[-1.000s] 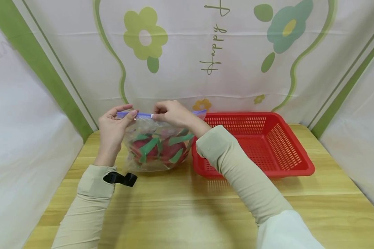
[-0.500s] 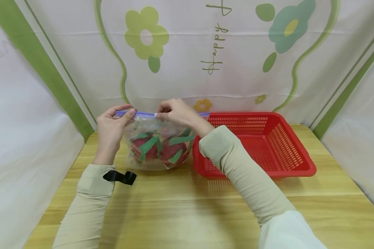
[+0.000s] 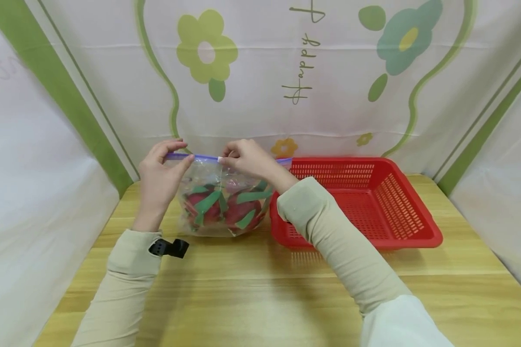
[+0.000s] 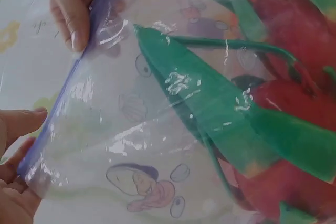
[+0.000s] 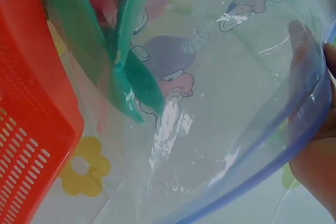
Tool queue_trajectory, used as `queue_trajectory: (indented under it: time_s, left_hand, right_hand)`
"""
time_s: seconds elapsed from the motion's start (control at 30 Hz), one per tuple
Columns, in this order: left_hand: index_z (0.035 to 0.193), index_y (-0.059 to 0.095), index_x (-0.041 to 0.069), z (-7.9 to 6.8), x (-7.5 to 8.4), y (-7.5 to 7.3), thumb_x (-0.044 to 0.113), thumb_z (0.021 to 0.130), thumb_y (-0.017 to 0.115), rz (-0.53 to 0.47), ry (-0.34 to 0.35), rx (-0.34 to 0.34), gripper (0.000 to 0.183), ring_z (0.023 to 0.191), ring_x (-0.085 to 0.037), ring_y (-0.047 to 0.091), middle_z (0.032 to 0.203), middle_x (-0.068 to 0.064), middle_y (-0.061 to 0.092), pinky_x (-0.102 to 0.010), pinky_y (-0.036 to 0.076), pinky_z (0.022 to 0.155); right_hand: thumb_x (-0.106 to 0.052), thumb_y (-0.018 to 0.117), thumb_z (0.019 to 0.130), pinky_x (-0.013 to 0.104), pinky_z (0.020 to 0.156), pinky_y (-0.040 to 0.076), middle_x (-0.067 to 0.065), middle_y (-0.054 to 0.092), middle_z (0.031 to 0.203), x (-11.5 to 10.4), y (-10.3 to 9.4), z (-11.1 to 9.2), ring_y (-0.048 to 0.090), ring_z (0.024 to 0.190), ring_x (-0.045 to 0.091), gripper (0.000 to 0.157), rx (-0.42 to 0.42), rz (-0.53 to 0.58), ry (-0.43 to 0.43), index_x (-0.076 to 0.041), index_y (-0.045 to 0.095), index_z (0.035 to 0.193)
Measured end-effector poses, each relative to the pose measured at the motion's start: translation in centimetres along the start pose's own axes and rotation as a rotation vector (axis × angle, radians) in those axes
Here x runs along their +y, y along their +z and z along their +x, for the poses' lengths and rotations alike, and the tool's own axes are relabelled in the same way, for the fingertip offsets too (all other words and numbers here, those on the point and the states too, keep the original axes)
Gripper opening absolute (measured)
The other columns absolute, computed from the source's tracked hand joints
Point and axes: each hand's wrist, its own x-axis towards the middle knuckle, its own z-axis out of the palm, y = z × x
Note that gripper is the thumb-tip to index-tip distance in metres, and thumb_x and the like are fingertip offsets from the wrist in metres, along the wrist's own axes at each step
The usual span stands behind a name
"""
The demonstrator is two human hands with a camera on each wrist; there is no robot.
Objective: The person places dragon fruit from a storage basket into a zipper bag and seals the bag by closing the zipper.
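A clear zip bag with a purple-blue zip strip stands upright on the table. Inside it are red dragon fruits with green leaf-like scales. My left hand holds the bag's left top corner, its thumb in front of the strip and its fingers behind. Near the middle of the strip, my right hand pinches the small white slider between thumb and fingers. Cartoon prints on the bag film show in the left wrist view, where the purple zip strip runs between both hands.
A red perforated basket sits right of the bag, close against its side, under my right forearm. A white curtain printed with flowers rises behind the wooden table. A black strap sticks out from my left cuff.
My right hand has moved slightly to the right along the strip with the slider. My left hand has shifted a little up and right, its fingers more spread.
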Motion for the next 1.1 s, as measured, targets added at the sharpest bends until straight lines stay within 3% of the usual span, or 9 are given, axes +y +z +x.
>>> queue_trajectory:
  time_s: [0.1,0.17,0.3,0.43,0.57,0.77,1.1]
  left_hand:
    - [0.105,0.068,-0.005,-0.3,0.1,0.6,0.003,0.081,0.072,0.096,0.197,-0.008,0.025,0.119,-0.031,0.056,0.122,-0.020,0.063,-0.043,0.040,0.108]
    - [0.105,0.068,-0.005,-0.5,0.2,1.1,0.003,0.084,0.068,0.166,0.277,-0.040,0.023,0.121,-0.036,0.053,0.122,-0.022,0.062,-0.051,0.031,0.113]
    - [0.111,0.068,0.001,-0.9,0.2,1.8,0.014,0.094,0.058,0.374,0.335,-0.108,0.024,0.129,-0.037,0.047,0.122,-0.017,0.064,-0.063,0.005,0.117]
    - [0.109,0.069,0.005,-1.3,0.1,2.5,0.023,0.097,0.054,0.511,0.379,-0.126,0.027,0.128,-0.038,0.047,0.111,-0.014,0.068,-0.068,-0.003,0.114]
    - [0.099,0.071,0.003,-1.4,0.2,2.9,0.027,0.094,0.058,0.505,0.357,-0.125,0.028,0.114,-0.038,0.053,0.099,-0.016,0.070,-0.067,0.002,0.115]
    - [0.090,0.072,0.001,-1.2,0.2,3.0,0.025,0.090,0.063,0.439,0.286,-0.105,0.026,0.104,-0.037,0.054,0.095,-0.018,0.070,-0.061,0.012,0.113]
    - [0.086,0.072,-0.001,-1.2,0.1,2.9,0.022,0.088,0.065,0.383,0.290,-0.054,0.024,0.099,-0.037,0.052,0.090,-0.019,0.071,-0.059,0.014,0.110]
  right_hand:
    - [-0.023,0.059,0.094,0.029,0.083,0.053,0.007,0.074,0.102,0.1,0.1,0.1,0.068,0.094,0.017,0.025,0.003,-0.002,-0.002,-0.006,0.070,0.108]
    - [-0.022,0.059,0.094,0.029,0.084,0.054,0.007,0.074,0.103,0.0,0.1,0.1,0.068,0.094,0.017,0.026,0.000,0.010,0.010,-0.006,0.070,0.111]
    - [-0.024,0.060,0.093,0.030,0.083,0.054,0.006,0.075,0.101,0.0,0.1,0.1,0.068,0.094,0.017,0.027,-0.010,0.051,0.059,-0.008,0.072,0.111]
    - [-0.028,0.061,0.093,0.030,0.082,0.054,0.004,0.075,0.102,0.0,0.1,0.1,0.067,0.095,0.017,0.027,-0.026,0.084,0.102,-0.010,0.073,0.108]
    - [-0.029,0.062,0.092,0.029,0.081,0.054,0.004,0.075,0.102,0.1,0.1,0.1,0.067,0.095,0.017,0.027,-0.037,0.080,0.114,-0.011,0.074,0.106]
    - [-0.030,0.061,0.092,0.030,0.084,0.054,0.003,0.075,0.102,0.0,0.0,0.0,0.067,0.098,0.017,0.027,-0.062,0.078,0.124,-0.012,0.075,0.106]
    - [-0.029,0.061,0.091,0.032,0.087,0.052,0.003,0.074,0.106,0.0,-0.4,0.0,0.065,0.102,0.017,0.027,-0.089,0.075,0.147,-0.013,0.074,0.109]
